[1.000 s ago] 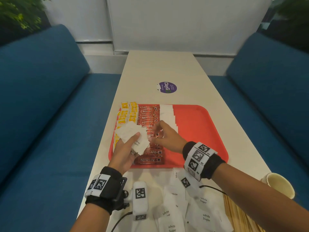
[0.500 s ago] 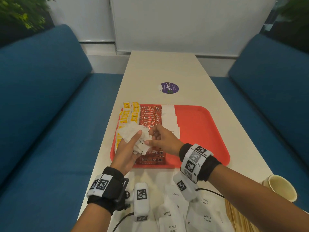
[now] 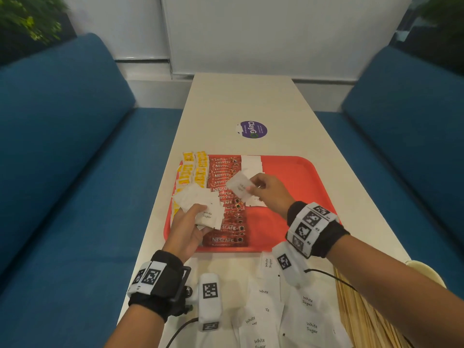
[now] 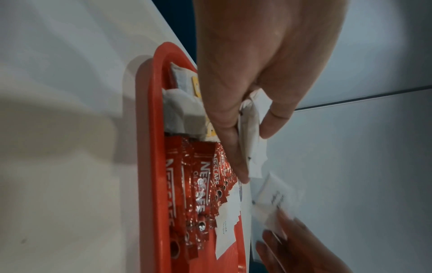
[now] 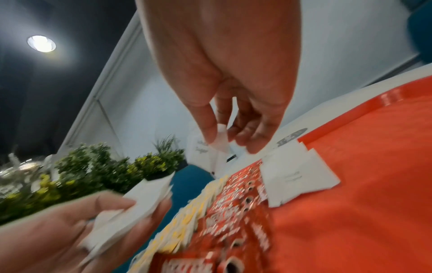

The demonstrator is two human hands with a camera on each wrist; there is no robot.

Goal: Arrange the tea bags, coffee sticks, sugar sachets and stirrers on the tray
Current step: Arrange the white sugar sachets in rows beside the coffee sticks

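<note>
Sofas: two blue sofas (image 3: 62, 151) fill the left and right sides of the head view
Table: long pale table (image 3: 241, 101) runs up the middle of the frame
Tray: red tray (image 3: 296, 177) at frame centre, on the table
Coffee sticks: red Nescafé coffee sticks (image 3: 226, 204) in a column left of the tray's middle
Tea bags: yellow tea bags (image 3: 192, 169) in two columns at the tray's left edge
Laid sachets: white sugar sachets (image 3: 251, 163) in a row just right of the sticks
Loose sachets: more sachets (image 3: 283, 315) on the table at lower centre
Stirrers: wooden stirrers (image 3: 361, 317) at lower right
Left hand: left hand (image 3: 187, 231), thumb and fingers clamped on a fanned stack of sachets (image 3: 200, 205), above the tray's left part
Right hand: right hand (image 3: 270, 192), fingertips pinching a single sachet (image 3: 239, 188) above the sticks
</note>
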